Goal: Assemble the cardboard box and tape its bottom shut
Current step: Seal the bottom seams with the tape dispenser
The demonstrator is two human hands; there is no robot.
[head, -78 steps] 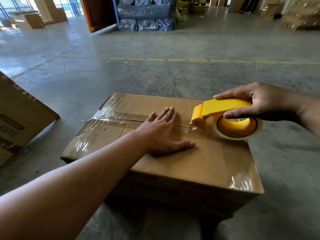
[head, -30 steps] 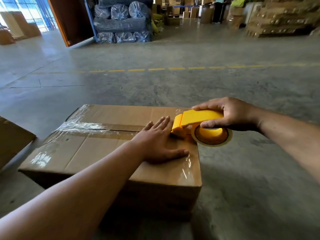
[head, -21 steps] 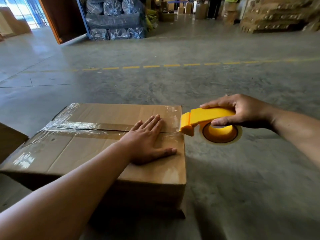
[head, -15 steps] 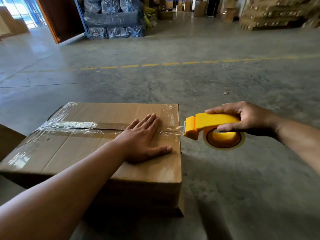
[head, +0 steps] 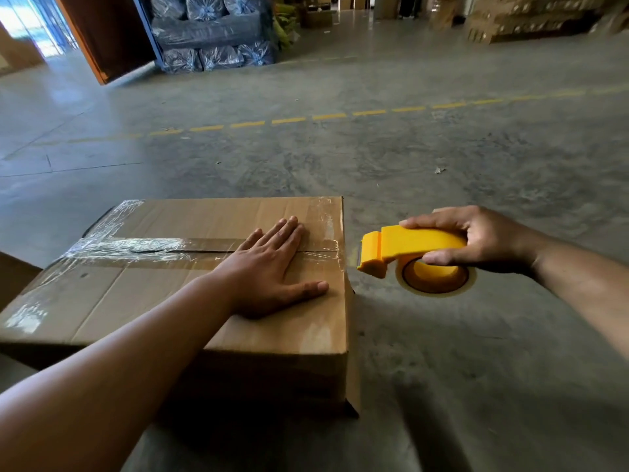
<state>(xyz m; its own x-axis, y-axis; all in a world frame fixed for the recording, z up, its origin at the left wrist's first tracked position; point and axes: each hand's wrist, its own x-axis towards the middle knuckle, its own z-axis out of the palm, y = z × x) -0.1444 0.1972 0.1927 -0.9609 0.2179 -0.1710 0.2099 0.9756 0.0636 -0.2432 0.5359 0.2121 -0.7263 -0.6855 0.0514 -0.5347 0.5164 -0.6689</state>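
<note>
A brown cardboard box (head: 136, 301) stands on the concrete floor, flaps closed on its upward face. Clear tape (head: 136, 248) runs along the middle seam to the right edge, and more tape shines at the left corners. My left hand (head: 269, 267) lies flat on the box near its right edge, fingers spread, palm down. My right hand (head: 476, 240) grips a yellow tape dispenser (head: 408, 255) in the air just right of the box, its nose a short gap from the box's right edge. The tape roll (head: 435, 277) hangs under the handle.
Another cardboard piece (head: 13, 277) pokes in at the left edge. Farther off, wrapped dark bales (head: 211, 32) are stacked beside an orange-brown door (head: 105, 35). Pallets of cartons (head: 531, 15) stand at the back right. A dashed yellow line (head: 326, 115) crosses the floor.
The dispenser travelled right along the seam, passed over the box's right edge and now hangs clear of it. My left hand stayed flat on the box. The view shifted left.
</note>
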